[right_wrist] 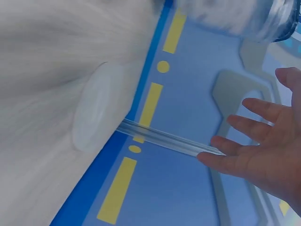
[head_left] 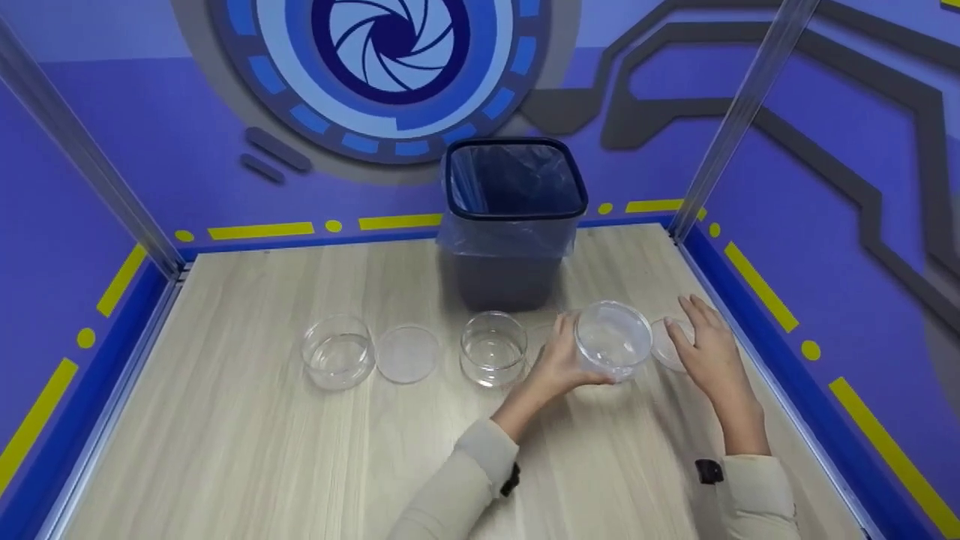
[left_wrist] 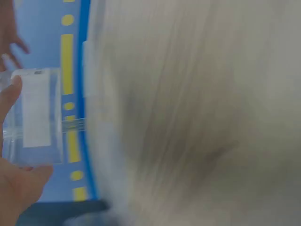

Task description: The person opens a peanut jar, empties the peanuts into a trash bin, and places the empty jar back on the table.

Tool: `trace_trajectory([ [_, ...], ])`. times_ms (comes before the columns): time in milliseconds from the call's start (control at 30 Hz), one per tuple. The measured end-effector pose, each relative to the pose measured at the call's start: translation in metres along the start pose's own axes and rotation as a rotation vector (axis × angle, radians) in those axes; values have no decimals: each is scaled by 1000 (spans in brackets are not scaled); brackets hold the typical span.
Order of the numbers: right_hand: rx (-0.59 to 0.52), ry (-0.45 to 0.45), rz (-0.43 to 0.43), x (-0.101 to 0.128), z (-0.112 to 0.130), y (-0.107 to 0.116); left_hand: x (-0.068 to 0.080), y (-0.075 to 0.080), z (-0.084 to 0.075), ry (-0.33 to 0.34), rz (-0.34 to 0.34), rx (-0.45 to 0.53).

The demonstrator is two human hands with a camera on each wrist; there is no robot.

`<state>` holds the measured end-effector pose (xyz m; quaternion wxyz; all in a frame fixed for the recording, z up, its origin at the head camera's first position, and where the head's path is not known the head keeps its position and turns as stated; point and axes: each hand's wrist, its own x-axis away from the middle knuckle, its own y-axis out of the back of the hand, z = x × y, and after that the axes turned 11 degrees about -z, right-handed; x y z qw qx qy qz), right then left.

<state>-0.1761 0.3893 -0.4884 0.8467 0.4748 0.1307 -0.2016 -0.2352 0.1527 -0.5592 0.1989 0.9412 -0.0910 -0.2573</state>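
Note:
My left hand grips a clear round container by its side and holds it tilted just above the wooden table. The blurred left wrist view shows the same container between a fingertip and my palm. My right hand hovers to its right with straight, spread fingers over a clear round lid that lies flat on the table. In the right wrist view that lid lies near the table's edge, apart from my open fingers.
A dark bin lined with a clear bag stands at the back middle. On the table, left of my hands, stand two more clear containers with a lid between them. Blue walls and a metal post enclose the table.

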Motion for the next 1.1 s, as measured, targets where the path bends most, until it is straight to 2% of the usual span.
trace_trajectory([
  [67,-7,1,5,0,3,1,0,-15,1,7,3,26],
  [133,-15,1,9,0,7,1,-2,-29,0,-16,23,34],
  [267,-31,0,8,2,14,1,-10,-51,-1,-26,79,-65],
  [367,-50,5,2,2,21,-2,-15,-60,0,42,109,-181],
  [500,-88,15,1,-6,32,-8,-21,-63,4,165,135,-252],
  [633,-123,9,2,-15,41,-12,-29,-63,8,256,135,-236],
  [733,-135,14,10,-20,48,-16,-34,-60,10,309,138,-188],
  [867,-147,36,4,-21,56,-24,-36,-55,10,345,158,-186],
  [1000,-164,61,6,-13,61,-38,-28,-37,5,296,149,-226],
  [1100,-157,84,36,-6,62,-48,-18,-9,-3,204,137,-218],
])
